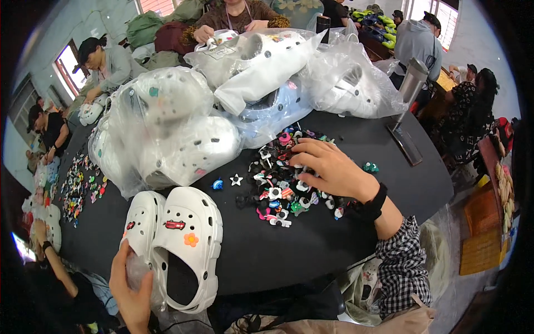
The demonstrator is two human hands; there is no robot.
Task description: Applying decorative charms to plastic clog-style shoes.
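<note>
A pair of white clogs lies at the front left of the black table. The right-hand clog [207, 236] carries a red car charm [174, 225] and an orange flower charm [191, 240]; a red charm also shows on the left-hand clog [146, 214]. My left hand [132, 289] is closed around the heel end of that left-hand clog, with crumpled clear plastic under its fingers. Over a pile of mixed shoe charms [278, 192], my right hand [336, 170] reaches with fingers apart, its fingertips among the charms. A blue charm [217, 184] and a white star charm [236, 179] lie separately beside the pile.
Plastic-bagged clogs [189, 150] are heaped at the back of the table [367, 250]. Another charm spread [83, 186] lies on the left. A phone [405, 145] and a steel tumbler [414, 80] are at the right edge. Several people work around the room, one directly across.
</note>
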